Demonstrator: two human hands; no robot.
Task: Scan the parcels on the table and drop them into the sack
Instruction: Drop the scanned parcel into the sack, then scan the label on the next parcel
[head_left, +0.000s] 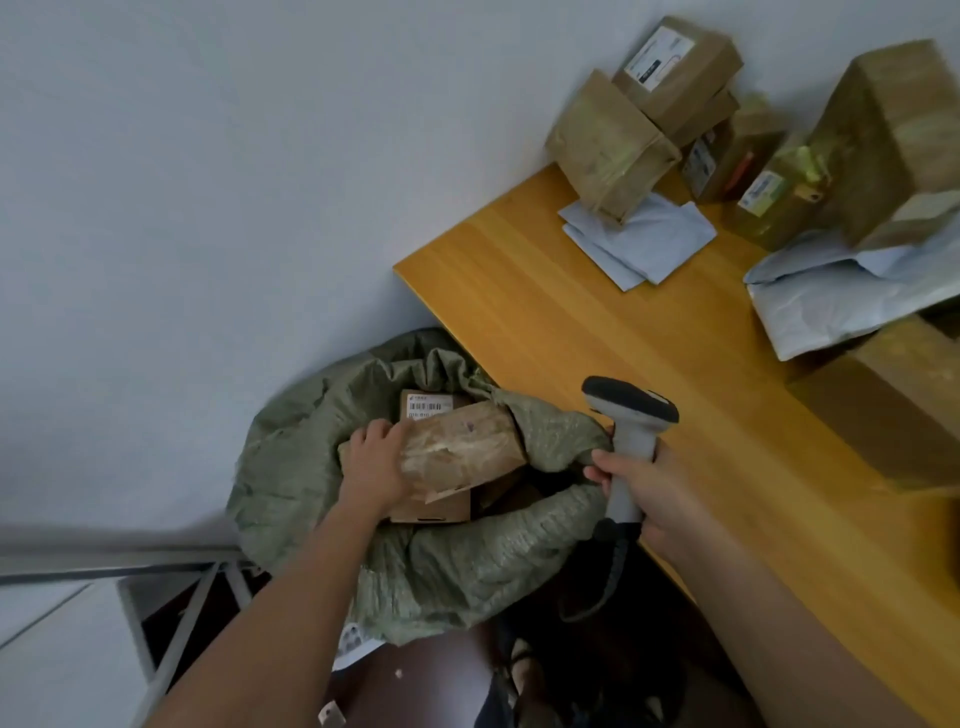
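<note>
Left hand (376, 457) clamped on the near end of a taped brown parcel (462, 447), fingers curled over its left edge, thumb side hidden. Parcel held inside the mouth of the green sack (457, 566), resting on or just above other boxes already in there, one with a barcode label (426, 405) showing at 12 o'clock of the held parcel; contact below cannot be confirmed. Long axis of the held parcel running roughly from 8 o'clock to 2 o'clock, far end toward the desk (597, 312). Right hand (644, 493) wrapped round the grip of the scanner (631, 415), head of the tool pointing to about 10 o'clock, just beside the sack rim at the desk corner. Remaining parcels: stacked boxes (675, 73) and grey mailers (639, 239) at 1 to 2 o'clock from both hands, well apart from the sack. Judged: release into the sack is the step in hand; next pick lies nearer the right hand, but that hand is occupied, so the left hand must cross over the desk edge
</note>
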